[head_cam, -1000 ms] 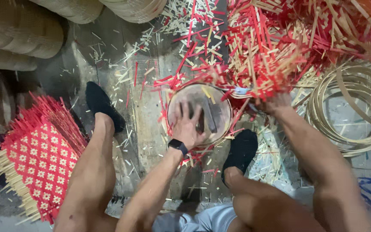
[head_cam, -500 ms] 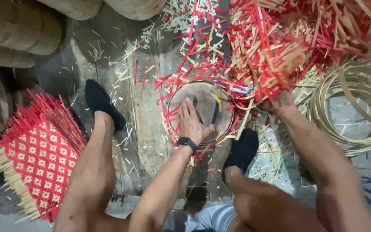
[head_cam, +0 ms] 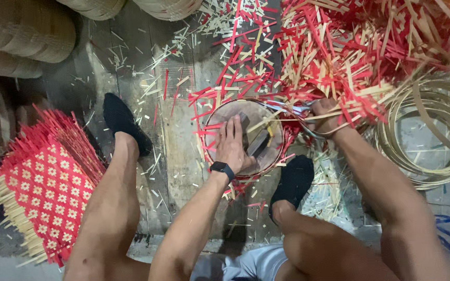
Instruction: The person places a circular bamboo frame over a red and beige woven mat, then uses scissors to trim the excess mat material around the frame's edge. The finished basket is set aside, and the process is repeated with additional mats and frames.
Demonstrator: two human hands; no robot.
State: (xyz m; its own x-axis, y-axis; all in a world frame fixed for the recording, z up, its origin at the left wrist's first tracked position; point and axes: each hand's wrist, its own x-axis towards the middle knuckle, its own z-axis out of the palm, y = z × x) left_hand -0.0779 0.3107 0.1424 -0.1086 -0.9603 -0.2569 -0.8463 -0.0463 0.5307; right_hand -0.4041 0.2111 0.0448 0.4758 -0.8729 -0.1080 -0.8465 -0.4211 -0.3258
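Observation:
A round wooden mould with a woven red and natural bamboo piece (head_cam: 256, 136) under it lies on the floor between my feet. My left hand (head_cam: 232, 143), with a black watch on the wrist, presses flat on the mould's left side, fingers together. My right hand (head_cam: 325, 117) is closed on scissors (head_cam: 287, 108) at the mould's upper right rim, among the red strip ends. The scissor blades are partly hidden by the strips.
A heap of red and pale cut strips (head_cam: 350, 47) fills the top right. Coiled bamboo hoops (head_cam: 433, 130) lie at right. A woven red mat (head_cam: 42, 182) lies at left. Stacked baskets (head_cam: 22, 36) stand top left. My black shoes (head_cam: 123, 122) (head_cam: 292, 182) flank the mould.
My left hand slid from the mould's middle to its left side. My right hand moved up to the rim with the scissors. The view shifted slightly.

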